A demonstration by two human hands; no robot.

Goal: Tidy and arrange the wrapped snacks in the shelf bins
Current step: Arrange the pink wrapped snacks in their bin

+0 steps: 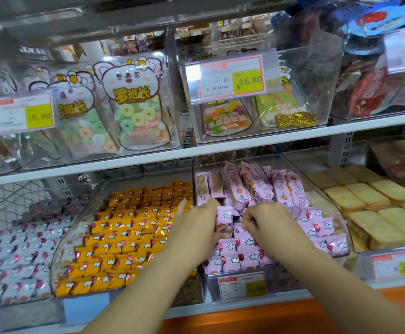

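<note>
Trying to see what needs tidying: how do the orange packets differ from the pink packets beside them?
Orange packets lie in even, overlapping rows; pink packets are jumbled and tilted at the back. No hand grips the orange ones; the left hand and right hand both grip pink ones. Both kinds carry a balloon-and-cloud print.

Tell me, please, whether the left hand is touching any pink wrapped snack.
Touching. The head view shows the left hand with its fingers curled round a pink wrapped snack, with no gap between them.
</note>
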